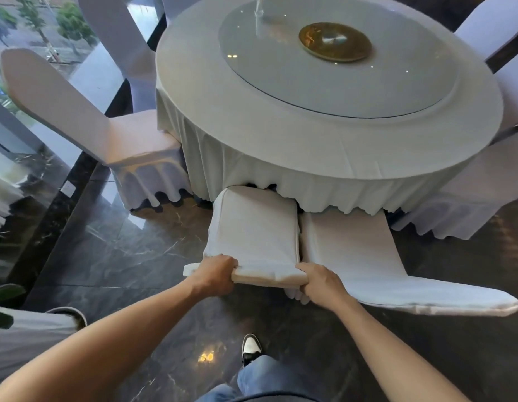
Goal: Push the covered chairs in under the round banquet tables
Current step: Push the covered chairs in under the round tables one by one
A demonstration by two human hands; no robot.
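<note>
Left hand [215, 274] and right hand [320, 282] are gripping the covered chair [254, 236] top rail, its seat entering beneath the tabletop [281, 132] skirt, possibly snagging cloth or striking the touching neighbouring chair [353, 250].

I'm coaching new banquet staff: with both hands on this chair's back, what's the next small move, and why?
Probably keep pushing the chair straight forward: the left hand and right hand grip its top, and only the seat's front edge meets the tablecloth skirt.

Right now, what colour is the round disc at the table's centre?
Gold, metallic and shiny: the round disc sits on the glass turntable, head view.
</note>
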